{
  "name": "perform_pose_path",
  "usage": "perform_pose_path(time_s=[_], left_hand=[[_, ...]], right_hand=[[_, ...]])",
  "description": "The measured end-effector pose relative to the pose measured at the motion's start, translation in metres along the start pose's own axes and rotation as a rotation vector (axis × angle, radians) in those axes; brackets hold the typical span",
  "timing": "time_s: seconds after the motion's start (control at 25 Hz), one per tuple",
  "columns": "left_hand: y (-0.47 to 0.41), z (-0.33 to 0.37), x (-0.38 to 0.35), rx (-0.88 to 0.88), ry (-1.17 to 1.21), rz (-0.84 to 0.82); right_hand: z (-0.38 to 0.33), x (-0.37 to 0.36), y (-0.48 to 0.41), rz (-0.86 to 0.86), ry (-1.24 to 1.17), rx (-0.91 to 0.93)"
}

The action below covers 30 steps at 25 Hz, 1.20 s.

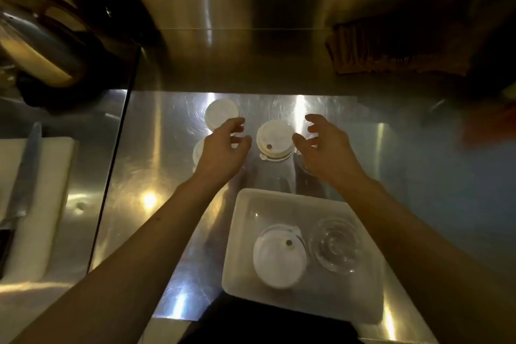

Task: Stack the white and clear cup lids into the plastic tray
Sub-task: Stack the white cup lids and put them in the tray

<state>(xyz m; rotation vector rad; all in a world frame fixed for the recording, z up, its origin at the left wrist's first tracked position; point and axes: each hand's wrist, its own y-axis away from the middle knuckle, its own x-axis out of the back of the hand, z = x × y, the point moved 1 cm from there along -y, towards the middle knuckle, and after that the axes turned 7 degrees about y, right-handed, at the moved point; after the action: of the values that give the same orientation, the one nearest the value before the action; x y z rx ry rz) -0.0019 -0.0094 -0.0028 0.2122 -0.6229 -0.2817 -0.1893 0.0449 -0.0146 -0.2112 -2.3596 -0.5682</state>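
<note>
1. Stainless steel makes up the counter, which shines with bright glare spots under the lights.
2. A small stack of white lids sits on the steel between the two hands, with a small dark hole showing in the top lid and a tab sticking out at its near edge.
3. The left hand hovers just left of that stack, fingers curled and spread, gripping nothing.
4. The right hand hovers just right of the stack, fingers likewise curled and apart, holding nothing; whether either hand touches the stack cannot be told.
5. Another white lid lies farther back on the counter, partly behind the left hand's fingertips.
6. A third white lid peeks out from under the left hand, mostly hidden.
7. The plastic tray rests on the counter nearer the person, below the hands.
8. Inside the tray, a white lid stack sits on the left, and a clear lid stack sits just beside it on the right.
9. A white cutting board lies at the far left, with a knife resting on it.
10. A metal kettle stands at the upper left, blurred.
</note>
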Motion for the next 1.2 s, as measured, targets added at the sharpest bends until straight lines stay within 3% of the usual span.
perform_pose_path(time_s=[0.24,0.48,1.2], left_hand=[[-0.024,-0.012,-0.018,0.097,0.082,-0.086],[-0.04,-0.019,-0.032,0.112,0.093,-0.164],[-0.047,-0.036,-0.045,0.196,0.201,-0.117]], right_hand=[[0.013,-0.022,-0.021,0.013,-0.024,-0.132],[0.021,-0.034,-0.032,0.027,-0.022,-0.15],[0.018,-0.055,-0.031,0.007,-0.173,-0.156]])
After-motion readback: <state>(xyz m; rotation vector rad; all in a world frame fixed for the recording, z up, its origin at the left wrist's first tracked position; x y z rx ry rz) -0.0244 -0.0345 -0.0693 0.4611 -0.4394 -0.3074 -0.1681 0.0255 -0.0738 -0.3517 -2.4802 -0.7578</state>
